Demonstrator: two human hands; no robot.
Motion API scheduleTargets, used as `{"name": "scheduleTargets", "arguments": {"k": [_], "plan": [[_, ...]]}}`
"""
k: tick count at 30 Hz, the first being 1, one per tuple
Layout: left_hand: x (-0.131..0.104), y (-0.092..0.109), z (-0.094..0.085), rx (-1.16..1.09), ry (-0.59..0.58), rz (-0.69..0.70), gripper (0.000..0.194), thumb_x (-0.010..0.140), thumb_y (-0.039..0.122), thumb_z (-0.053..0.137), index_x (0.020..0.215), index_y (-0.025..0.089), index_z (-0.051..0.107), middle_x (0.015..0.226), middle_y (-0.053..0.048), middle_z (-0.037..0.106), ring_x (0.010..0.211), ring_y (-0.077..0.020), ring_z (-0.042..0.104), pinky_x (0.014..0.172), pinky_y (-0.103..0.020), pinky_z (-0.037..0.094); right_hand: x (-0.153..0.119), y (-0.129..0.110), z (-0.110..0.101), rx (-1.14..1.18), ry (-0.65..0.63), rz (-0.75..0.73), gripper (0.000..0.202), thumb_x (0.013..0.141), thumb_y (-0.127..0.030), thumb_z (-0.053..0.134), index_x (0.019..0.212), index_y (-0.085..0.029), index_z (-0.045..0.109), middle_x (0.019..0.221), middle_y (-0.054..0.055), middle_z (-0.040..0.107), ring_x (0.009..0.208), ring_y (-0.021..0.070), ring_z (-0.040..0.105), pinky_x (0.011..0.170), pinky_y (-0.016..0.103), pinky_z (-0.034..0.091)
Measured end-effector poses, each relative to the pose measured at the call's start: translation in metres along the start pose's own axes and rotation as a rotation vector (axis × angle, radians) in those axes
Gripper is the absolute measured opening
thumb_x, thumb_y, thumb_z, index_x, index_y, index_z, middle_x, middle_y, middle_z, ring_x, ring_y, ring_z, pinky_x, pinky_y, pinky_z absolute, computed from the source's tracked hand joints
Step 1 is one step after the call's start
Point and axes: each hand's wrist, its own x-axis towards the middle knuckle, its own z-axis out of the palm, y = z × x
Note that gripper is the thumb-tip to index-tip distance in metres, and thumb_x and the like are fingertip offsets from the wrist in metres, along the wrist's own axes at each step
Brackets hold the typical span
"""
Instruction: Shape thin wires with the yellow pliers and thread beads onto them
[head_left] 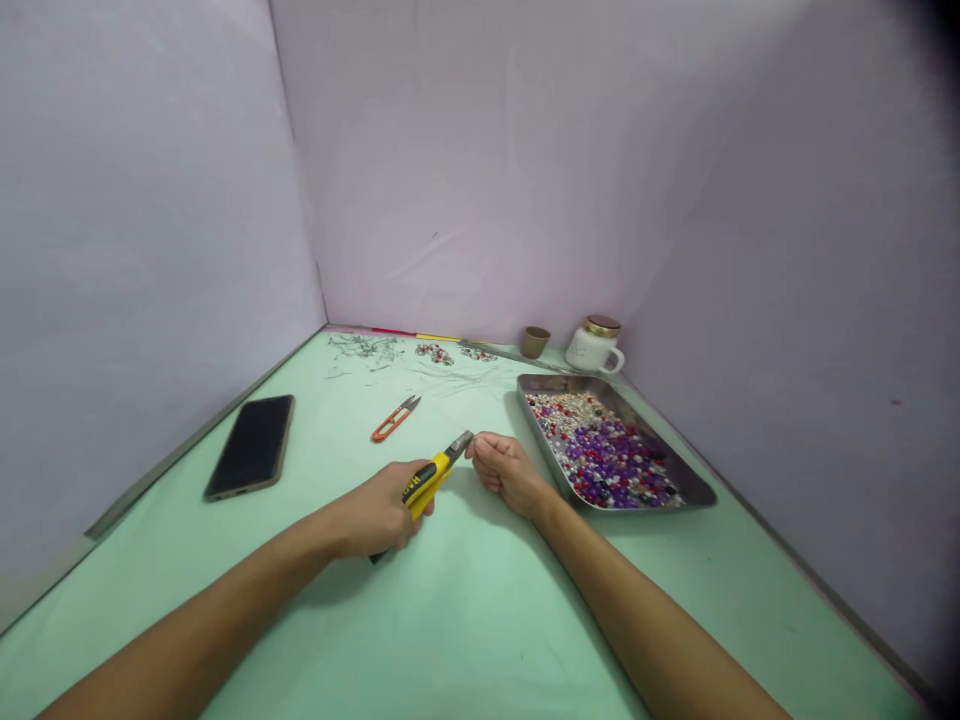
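My left hand (382,512) is wrapped round the yellow and black handles of a pair of pliers (427,483). The metal jaws point away to the upper right and end beside the fingertips of my right hand (511,474). Those fingers are curled and pinched together, and whatever is between them is too small or hidden to make out. Beyond the pliers lies a pair of orange thread snips (391,422), blades pointing to the far right. To the right of my right hand, a metal tray (551,455) holds purple, red, white and pale beads (611,455).
A dark phone (252,447) lies at the left. Toward the back wall are scattered wire pieces (367,347), beaded pieces (436,353), a small brown cup (535,342) and a white lidded mug (591,348). Pale walls enclose the green table (465,620).
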Motion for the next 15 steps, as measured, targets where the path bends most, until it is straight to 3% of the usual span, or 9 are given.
{"name": "scheduleTargets", "arguments": {"k": [3,6,10,15], "plan": [[0.0,0.003,-0.001,-0.358,-0.155,-0.011,0.034,0.045,0.005,0.037,0.076,0.017,0.044,0.066,0.001,0.05,0.053,-0.012,0.049,0.043,-0.023,0.038,-0.001,-0.001,0.001,0.117,-0.022,0.018,0.025,0.074,-0.039,0.055,0.066,-0.016,0.052,0.043,-0.01,0.022,0.038,0.0039,0.016,0.036,0.018,0.014],[0.001,0.002,-0.001,-0.528,-0.188,0.003,0.042,0.042,0.005,0.037,0.081,0.018,0.044,0.074,0.0,0.052,0.058,-0.0133,0.052,0.042,-0.023,0.039,-0.001,-0.002,0.004,0.131,0.028,0.036,0.026,0.073,-0.04,0.056,0.065,-0.016,0.051,0.041,-0.01,0.023,0.036,0.0036,0.016,0.035,0.018,0.015],[0.004,-0.003,-0.003,-0.358,-0.092,-0.037,0.032,0.044,0.005,0.038,0.073,0.017,0.045,0.063,0.002,0.052,0.05,-0.011,0.049,0.042,-0.023,0.037,0.001,-0.004,0.01,-0.159,0.258,-0.023,0.024,0.072,-0.04,0.056,0.069,-0.017,0.051,0.045,-0.008,0.039,0.032,0.0039,0.027,0.032,0.018,0.021],[0.005,-0.004,-0.007,-0.222,-0.013,-0.058,0.03,0.046,0.006,0.037,0.072,0.017,0.046,0.059,0.002,0.052,0.047,-0.0111,0.049,0.044,-0.024,0.038,0.001,-0.012,0.006,-0.628,0.327,-0.144,0.016,0.072,-0.032,0.055,0.074,-0.016,0.058,0.066,0.0,0.058,0.052,0.0096,0.051,0.049,0.022,0.04]]}}
